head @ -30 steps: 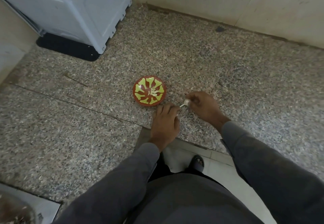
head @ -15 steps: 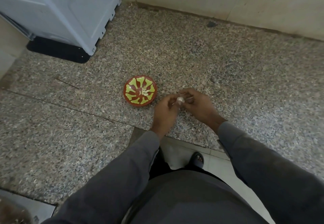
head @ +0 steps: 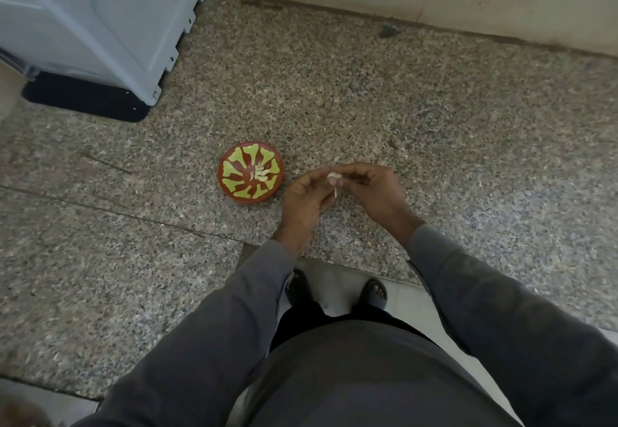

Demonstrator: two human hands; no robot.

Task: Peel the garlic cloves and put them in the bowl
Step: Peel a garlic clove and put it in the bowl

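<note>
Garlic clove [head: 333, 176] between both hands' fingertips

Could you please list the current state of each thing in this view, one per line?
Red round bowl with yellow-green pattern: upright on the granite counter, holding a few peeled cloves.
Small white garlic clove: off the counter, pinched between both hands, a thin strip hanging below it.
Left hand: pinching the clove.
Right hand: pinching the clove.
</note>
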